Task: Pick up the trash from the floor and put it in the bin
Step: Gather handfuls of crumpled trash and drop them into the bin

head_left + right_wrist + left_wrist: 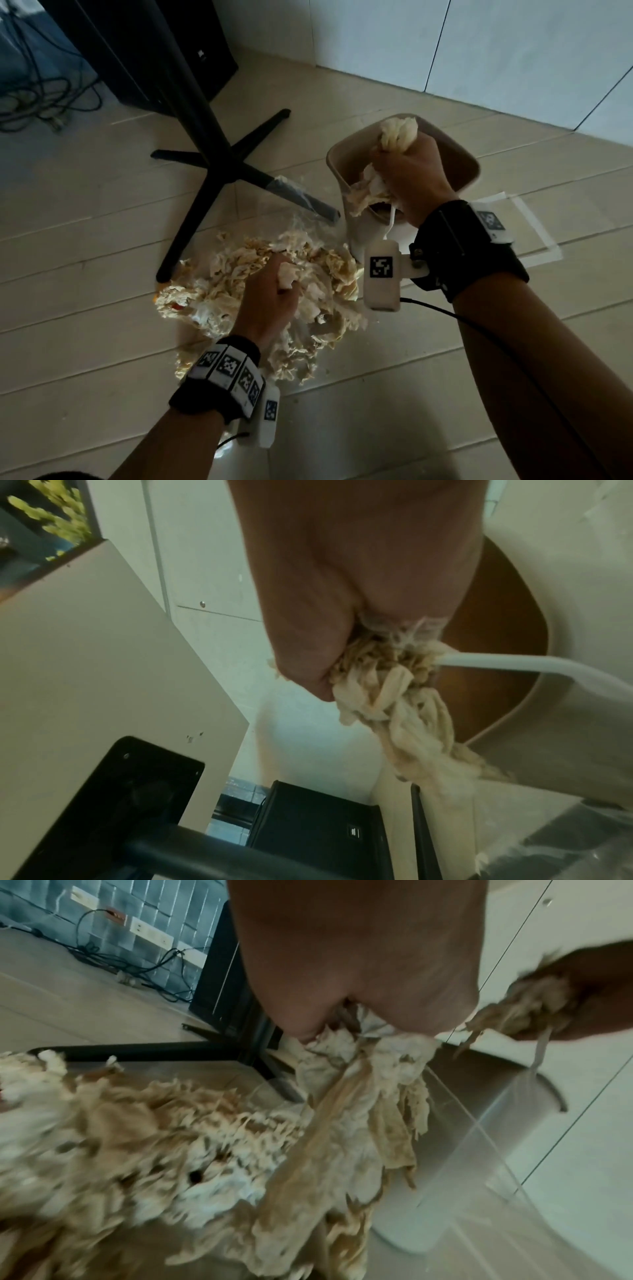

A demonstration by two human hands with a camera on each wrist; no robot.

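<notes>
A heap of crumpled beige and white paper trash (263,301) lies on the tiled floor. My left hand (270,294) is in the middle of the heap and grips a wad of it (356,1074). My right hand (407,174) is over the mouth of the white bin (469,161), which has a brown inside (507,642). It grips a bunch of the same paper (399,133), with shreds (411,710) hanging down over the bin's near rim. A white plastic strip (514,664) sticks out of that bunch.
A black table base (219,164) with cross feet stands just left of the bin, one foot (301,198) wrapped in clear plastic near the heap. A black speaker box (144,51) and loose cables (41,92) are at the back left. White wall panels (445,41) stand behind the bin.
</notes>
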